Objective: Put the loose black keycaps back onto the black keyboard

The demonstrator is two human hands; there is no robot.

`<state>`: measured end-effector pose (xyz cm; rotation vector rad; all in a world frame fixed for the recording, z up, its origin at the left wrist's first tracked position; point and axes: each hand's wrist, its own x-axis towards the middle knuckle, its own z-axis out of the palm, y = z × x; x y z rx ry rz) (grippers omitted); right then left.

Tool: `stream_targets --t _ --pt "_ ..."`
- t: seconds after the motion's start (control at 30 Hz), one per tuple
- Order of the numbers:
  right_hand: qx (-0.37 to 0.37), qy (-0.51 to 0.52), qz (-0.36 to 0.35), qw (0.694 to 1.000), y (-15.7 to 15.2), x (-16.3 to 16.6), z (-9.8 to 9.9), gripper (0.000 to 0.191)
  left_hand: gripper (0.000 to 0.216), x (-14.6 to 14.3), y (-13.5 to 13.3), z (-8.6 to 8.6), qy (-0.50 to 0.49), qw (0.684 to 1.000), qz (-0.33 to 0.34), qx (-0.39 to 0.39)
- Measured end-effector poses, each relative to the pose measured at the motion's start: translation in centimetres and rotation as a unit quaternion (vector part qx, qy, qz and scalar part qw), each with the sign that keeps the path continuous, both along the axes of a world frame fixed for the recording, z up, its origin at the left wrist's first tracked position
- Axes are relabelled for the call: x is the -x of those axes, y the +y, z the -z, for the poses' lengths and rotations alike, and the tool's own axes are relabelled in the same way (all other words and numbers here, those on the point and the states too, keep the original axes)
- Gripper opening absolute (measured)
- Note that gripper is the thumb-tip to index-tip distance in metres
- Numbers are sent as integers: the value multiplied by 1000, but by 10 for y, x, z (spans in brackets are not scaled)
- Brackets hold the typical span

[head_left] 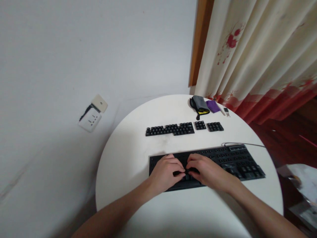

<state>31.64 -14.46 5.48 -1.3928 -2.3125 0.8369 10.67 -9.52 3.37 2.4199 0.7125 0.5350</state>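
Observation:
A black keyboard [244, 165] lies on the white round table, several of its keys bare of caps. Over its left half, my left hand [168, 172] has thumb and forefinger pinched together. Facing it from the right, my right hand [203, 169] pinches at the same spot. A small dark piece that looks like a keycap [187, 172] is between the two sets of fingertips, mostly covered by them. Behind the keyboard, loose black keycaps [183, 129] stand grouped in rows, with smaller blocks of keycaps [215, 126] to their right.
At the back of the table [119, 155] lie a grey cloth [200, 103] with black edging, a purple cloth [213, 106] and a small brush-like item [226, 112]. The keyboard's cable [247, 143] runs off the right side. A wall with sockets [90, 119] rises on the left; a curtain [257, 66] hangs right.

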Motion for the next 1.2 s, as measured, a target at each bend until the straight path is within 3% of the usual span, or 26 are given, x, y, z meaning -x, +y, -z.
stream_targets --t 0.3,0.57,0.77,1.2 --pt "7 10 2 1000 2 -1 1 15 9 -2 -3 -2 20 1000 -6 -22" --pt "-11 19 -9 1000 2 -2 -2 16 16 4 1 -13 61 996 47 -43" --pt "-7 12 37 999 4 -1 3 10 17 7 1 -16 98 989 68 -90" --pt "25 -12 99 995 7 2 11 11 15 8 5 -13 103 991 65 -58"
